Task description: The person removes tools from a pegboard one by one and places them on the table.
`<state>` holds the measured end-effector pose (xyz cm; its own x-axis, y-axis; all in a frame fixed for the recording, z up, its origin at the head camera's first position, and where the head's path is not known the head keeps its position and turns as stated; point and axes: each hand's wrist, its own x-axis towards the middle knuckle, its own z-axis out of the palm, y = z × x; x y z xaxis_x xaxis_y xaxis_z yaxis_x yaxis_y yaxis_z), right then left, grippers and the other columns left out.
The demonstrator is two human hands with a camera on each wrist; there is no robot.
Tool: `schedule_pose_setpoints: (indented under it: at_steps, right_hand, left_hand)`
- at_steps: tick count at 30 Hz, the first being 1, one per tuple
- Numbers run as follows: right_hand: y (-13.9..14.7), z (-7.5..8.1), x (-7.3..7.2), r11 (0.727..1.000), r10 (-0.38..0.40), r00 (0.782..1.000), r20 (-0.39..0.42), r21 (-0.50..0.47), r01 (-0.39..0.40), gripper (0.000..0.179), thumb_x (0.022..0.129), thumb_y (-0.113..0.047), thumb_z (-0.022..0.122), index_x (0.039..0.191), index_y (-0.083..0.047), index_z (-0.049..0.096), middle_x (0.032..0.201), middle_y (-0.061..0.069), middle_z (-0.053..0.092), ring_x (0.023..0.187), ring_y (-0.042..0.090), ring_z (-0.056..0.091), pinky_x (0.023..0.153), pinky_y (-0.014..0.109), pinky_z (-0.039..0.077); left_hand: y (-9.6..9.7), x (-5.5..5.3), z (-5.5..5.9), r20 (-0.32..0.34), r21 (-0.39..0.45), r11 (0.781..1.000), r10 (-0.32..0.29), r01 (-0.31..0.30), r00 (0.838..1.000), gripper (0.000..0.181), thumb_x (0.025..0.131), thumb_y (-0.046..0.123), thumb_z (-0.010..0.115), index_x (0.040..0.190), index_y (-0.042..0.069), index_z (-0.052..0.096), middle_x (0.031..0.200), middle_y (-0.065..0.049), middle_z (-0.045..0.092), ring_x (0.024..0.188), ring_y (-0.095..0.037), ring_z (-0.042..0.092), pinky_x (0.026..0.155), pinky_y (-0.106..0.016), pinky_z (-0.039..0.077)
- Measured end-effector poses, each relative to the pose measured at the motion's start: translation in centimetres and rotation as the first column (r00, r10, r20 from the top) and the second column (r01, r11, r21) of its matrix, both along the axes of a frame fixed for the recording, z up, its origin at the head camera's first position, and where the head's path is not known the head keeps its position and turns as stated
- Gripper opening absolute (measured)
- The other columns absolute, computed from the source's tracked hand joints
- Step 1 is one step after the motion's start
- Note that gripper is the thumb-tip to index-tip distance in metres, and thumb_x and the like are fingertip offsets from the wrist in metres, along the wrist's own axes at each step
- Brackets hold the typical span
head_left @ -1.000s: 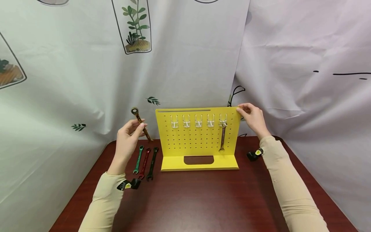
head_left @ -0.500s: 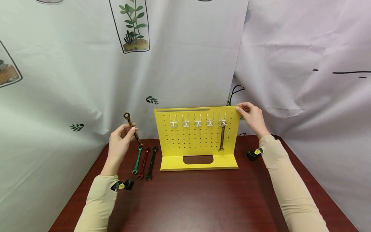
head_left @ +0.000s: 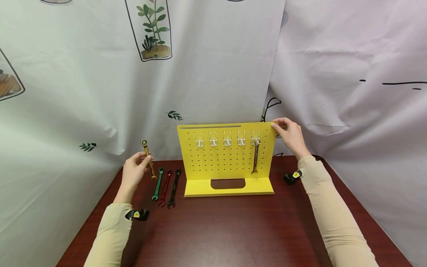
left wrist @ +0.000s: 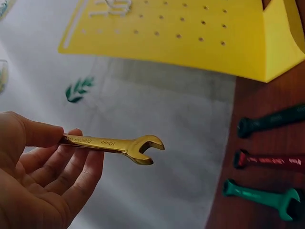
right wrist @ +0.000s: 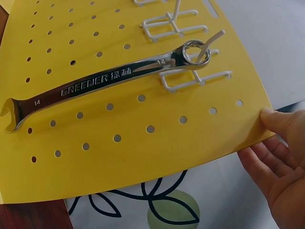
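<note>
My left hand (head_left: pixel 133 171) pinches a gold combination wrench (left wrist: pixel 109 144) between thumb and fingers, its open end pointing down in the head view. The wrench is in the air, left of the yellow pegboard (head_left: pixel 220 159). My right hand (head_left: pixel 291 136) grips the pegboard's upper right corner, thumb in front and fingers behind. A silver wrench (right wrist: pixel 128 76) marked 14 hangs by its ring end on the rightmost white hook (right wrist: pixel 195 81). Below and right of my left hand, a green wrench (head_left: pixel 158 184), a red wrench (head_left: pixel 165 188) and a black wrench (head_left: pixel 174 188) lie side by side.
Several more white hooks (head_left: pixel 213 139) run in a row along the board's upper part, with nothing hanging on them. The dark red table (head_left: pixel 227 230) extends in front of the board's base. White printed fabric (head_left: pixel 220 74) stands behind and at both sides.
My left hand has moved left and down with the gold wrench, away from the pegboard. My right hand keeps its grip on the board's corner.
</note>
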<state>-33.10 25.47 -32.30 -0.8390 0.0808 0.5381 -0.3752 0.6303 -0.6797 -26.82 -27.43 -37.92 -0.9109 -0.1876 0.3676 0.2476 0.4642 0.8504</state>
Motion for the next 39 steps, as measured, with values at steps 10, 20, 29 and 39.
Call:
schedule_pose_setpoints:
  at_steps: [10,20,29,39]
  right_hand:
    - [0.1,0.0,0.1,1.0,-0.003,1.0,-0.001,-0.008,0.003,0.039,0.101,-0.034,0.062,0.125,-0.003,0.066,0.114,0.017,0.067,0.104,0.028,0.063,0.079,0.033,0.048]
    - [0.1,0.0,0.1,1.0,-0.002,1.0,-0.003,-0.012,0.002,0.038,0.102,-0.034,0.062,0.125,-0.003,0.065,0.113,0.016,0.067,0.103,0.027,0.062,0.079,0.032,0.047]
    - [0.0,-0.1,0.0,1.0,0.003,1.0,0.004,-0.015,-0.003,0.038,0.101,-0.033,0.062,0.124,-0.003,0.065,0.112,0.017,0.067,0.103,0.029,0.063,0.077,0.034,0.047]
    - [0.0,-0.1,0.2,1.0,0.007,1.0,0.007,-0.01,-0.007,0.038,0.102,-0.034,0.062,0.125,-0.003,0.065,0.112,0.017,0.067,0.104,0.029,0.062,0.078,0.035,0.047]
  left_hand:
    - [-1.7,-1.4,-2.4,0.09,-0.058,0.998,0.017,-0.012,0.996,0.032,0.104,0.019,0.058,0.125,-0.005,0.064,0.112,-0.024,0.069,0.077,-0.002,0.062,0.063,-0.022,0.055]
    - [-2.8,-2.4,-4.5,0.168,-0.105,0.994,0.02,-0.002,0.986,0.032,0.104,0.016,0.057,0.125,-0.007,0.062,0.114,-0.027,0.069,0.076,-0.007,0.065,0.068,-0.036,0.06]
    - [-3.6,-3.1,-6.1,0.233,-0.157,0.988,0.025,0.012,0.972,0.035,0.102,0.012,0.058,0.129,-0.011,0.057,0.114,-0.03,0.067,0.083,-0.023,0.07,0.068,-0.037,0.06]
    - [-4.5,-3.3,-7.5,0.272,-0.23,0.971,0.004,0.061,0.962,0.037,0.101,0.01,0.057,0.128,-0.015,0.056,0.107,-0.027,0.07,0.086,-0.028,0.068,0.063,-0.032,0.058]
